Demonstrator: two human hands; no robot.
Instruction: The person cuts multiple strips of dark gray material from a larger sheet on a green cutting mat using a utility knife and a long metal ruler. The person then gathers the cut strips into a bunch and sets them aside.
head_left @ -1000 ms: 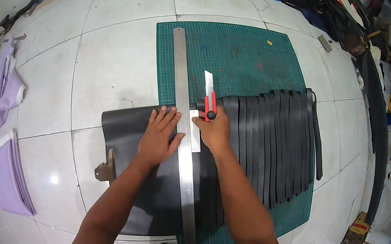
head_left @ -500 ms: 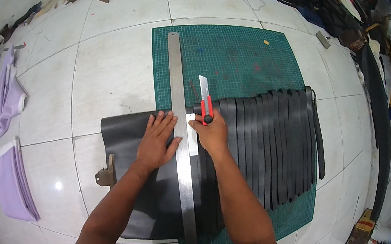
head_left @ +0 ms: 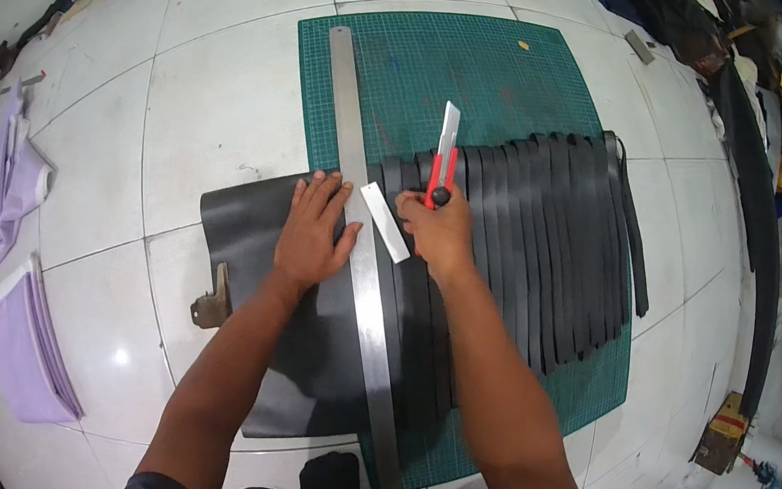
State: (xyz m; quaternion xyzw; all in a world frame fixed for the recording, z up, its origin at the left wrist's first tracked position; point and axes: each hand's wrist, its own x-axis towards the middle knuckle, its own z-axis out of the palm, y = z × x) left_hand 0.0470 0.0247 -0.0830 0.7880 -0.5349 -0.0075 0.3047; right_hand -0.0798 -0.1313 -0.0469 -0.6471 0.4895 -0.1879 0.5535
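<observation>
- Head camera: I view, from my remote station, a white tiled floor as the work surface.
- Cutting mat: green and gridded; lies on the floor under part of the black material and the steel ruler.
- Black sheet: smooth and flat; lies left of the ruler, its left part extending past the mat onto the floor.
- Black strips: long, narrow, side by side; located right of the ruler, over the mat.
- Steel ruler: runs lengthwise between the broad sheet and the strips; its far end rests on the mat.
- Lilac cloth: folded, on the floor at far left, well apart from the mat.
- Left hand: palm down, fingers extended, grasping nothing; I read it as lying on the sheet with the thumb over the ruler's left edge.
- Right hand: clenched around the cutter knife, above the strips.
- Cutter knife: red handle, black knob; blade extended and directed away from the body.
- White plate: small, rectangular; slanted between ruler and right hand. I cannot tell whether it touches the ruler.
- Metal clip: located at the sheet's left edge.
- Yellow scrap: located near the mat's far edge.
</observation>
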